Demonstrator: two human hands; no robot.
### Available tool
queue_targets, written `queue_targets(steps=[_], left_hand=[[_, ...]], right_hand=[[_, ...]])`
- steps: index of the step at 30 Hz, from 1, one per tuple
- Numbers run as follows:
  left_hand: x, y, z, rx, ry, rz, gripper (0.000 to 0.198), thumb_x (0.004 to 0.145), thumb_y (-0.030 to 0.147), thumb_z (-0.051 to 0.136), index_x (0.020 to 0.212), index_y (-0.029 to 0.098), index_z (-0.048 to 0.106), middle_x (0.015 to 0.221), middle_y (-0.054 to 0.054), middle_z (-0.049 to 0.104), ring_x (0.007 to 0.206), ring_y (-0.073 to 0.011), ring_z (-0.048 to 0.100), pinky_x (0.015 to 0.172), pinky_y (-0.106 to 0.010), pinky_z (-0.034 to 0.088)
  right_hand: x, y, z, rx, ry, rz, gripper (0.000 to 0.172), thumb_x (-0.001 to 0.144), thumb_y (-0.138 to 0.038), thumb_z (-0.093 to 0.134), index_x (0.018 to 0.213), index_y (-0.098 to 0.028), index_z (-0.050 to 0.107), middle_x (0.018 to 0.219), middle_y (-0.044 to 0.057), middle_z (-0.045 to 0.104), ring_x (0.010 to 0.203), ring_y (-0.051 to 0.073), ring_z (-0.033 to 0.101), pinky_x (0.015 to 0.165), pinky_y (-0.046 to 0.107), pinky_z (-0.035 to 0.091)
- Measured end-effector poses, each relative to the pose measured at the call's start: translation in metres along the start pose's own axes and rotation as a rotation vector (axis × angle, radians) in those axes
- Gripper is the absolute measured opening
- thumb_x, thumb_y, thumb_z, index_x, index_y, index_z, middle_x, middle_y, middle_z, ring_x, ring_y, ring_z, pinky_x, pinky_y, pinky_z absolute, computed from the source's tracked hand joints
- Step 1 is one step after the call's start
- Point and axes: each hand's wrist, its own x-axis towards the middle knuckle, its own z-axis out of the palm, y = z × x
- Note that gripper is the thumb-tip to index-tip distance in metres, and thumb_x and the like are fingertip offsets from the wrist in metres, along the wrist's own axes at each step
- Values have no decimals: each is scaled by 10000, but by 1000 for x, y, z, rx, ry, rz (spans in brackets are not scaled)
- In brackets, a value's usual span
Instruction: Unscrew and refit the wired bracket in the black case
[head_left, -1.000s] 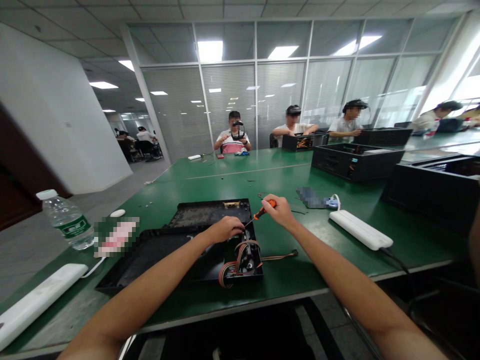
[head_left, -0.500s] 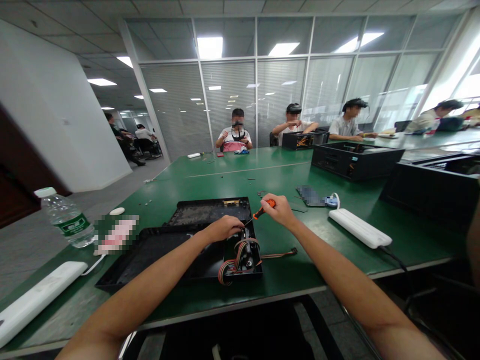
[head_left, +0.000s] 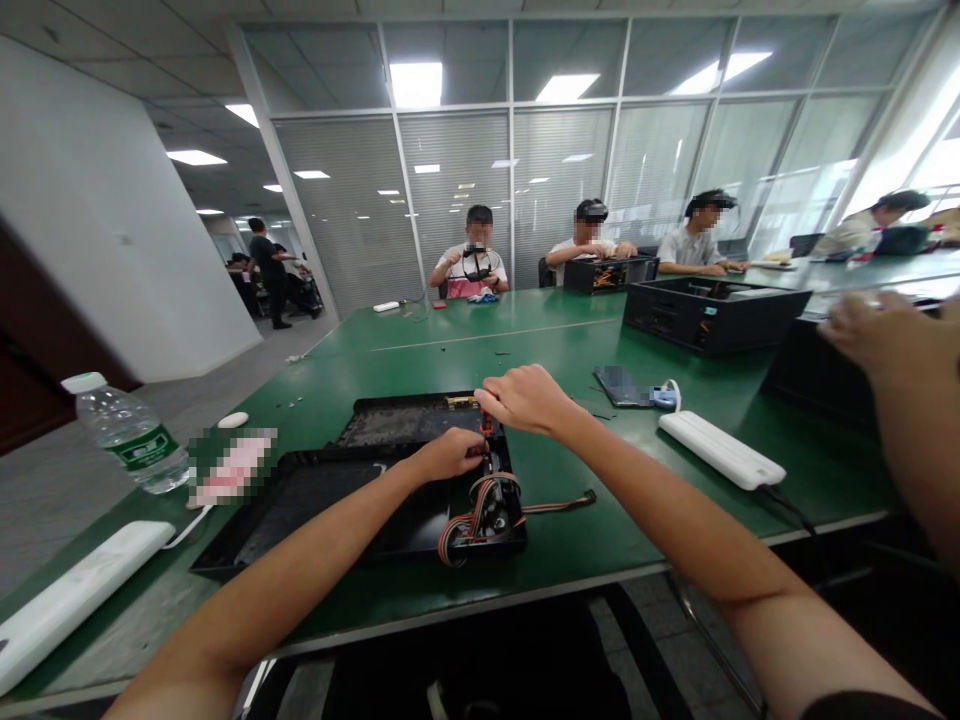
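My right hand [head_left: 525,400] is closed around the handle of a screwdriver [head_left: 487,426], orange and black, which stands nearly upright with its tip down. Below it lies an open black case [head_left: 315,510], flat on the table. My left hand [head_left: 454,455] is over the case's right part, fingers pinched together close to the screwdriver's lower end; what they hold is hidden. A bundle of striped ribbon wires [head_left: 480,515] loops over metal parts at the right end of the case. One wire with a black plug [head_left: 589,497] stretches out onto the table.
A water bottle [head_left: 131,435] and a white power strip [head_left: 82,605] stand left; another power strip [head_left: 720,450] and a phone [head_left: 626,385] lie right. Black computer cases [head_left: 712,315] stand farther right, where another person's hand [head_left: 877,335] reaches in. Several people sit opposite.
My right hand has moved left, bringing the screwdriver from slanted to nearly upright. The left hand has hardly moved. Another person's hand has come into view at the right.
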Motion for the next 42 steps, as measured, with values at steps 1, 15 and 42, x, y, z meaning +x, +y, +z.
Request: queue_targets(steps=[1, 15, 42], left_hand=[[0, 0, 0, -15, 5, -8, 122, 766, 118, 528, 857, 143, 604, 707, 5, 595, 635, -96, 532, 629, -183, 393], [0, 2, -2, -44, -6, 33, 136, 738, 79, 519, 836, 129, 598, 662, 13, 563, 599, -89, 496, 608, -183, 370], [-1, 2, -23, 82, 66, 87, 193, 874, 201, 455, 947, 145, 625, 951, -54, 649, 892, -140, 583, 829, -233, 411]], right_hand=[[3, -2, -5, 7, -42, -26, 465, 905, -441, 224, 941, -157, 591, 792, 112, 664, 721, 208, 599, 603, 261, 313], [15, 0, -22, 90, -306, -115, 434, 881, -471, 310, 1061, -153, 543, 898, 125, 658, 758, 208, 609, 629, 280, 376], [-37, 105, 113, 1767, 453, 717, 391, 804, -546, 417, 619, -213, 330, 425, -92, 256, 335, 63, 233, 317, 182, 214]])
